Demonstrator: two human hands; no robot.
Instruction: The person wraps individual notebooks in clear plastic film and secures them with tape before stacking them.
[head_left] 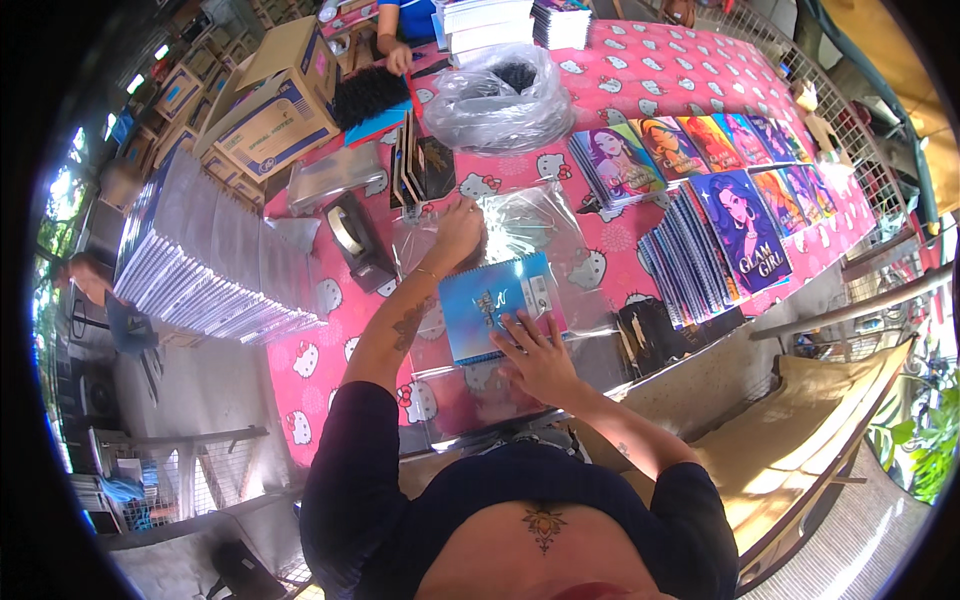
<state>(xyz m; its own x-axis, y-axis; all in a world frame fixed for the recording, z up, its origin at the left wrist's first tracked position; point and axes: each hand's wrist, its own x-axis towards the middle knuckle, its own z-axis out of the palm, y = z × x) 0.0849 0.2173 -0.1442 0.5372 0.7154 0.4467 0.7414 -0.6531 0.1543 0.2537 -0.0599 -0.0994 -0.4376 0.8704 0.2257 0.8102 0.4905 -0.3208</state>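
Observation:
A blue spiral notebook [468,325] with a pinkish corner and a pale label lies on clear plastic sheets [540,215] in front of me. My right hand [540,360] rests on its lower right part, fingers spread. Beyond the notebook, my left hand [460,228] has its fingers bent together at the upper left part of the plastic; the fingertips are partly hidden. To the left of that hand stands a black tape dispenser [366,252] with a roll of tape. Just past the hand, several thin dark notebooks [408,165] stand on edge.
A tall stack of plastic-wrapped notebooks [215,265] is on the left, below a cardboard box [270,105]. Colourful notebooks [742,232] lie in rows at right. A clear bag [500,105] of black coils sits at the back, near another person's hand [396,55]. Pink patterned cloth [640,75] covers the table.

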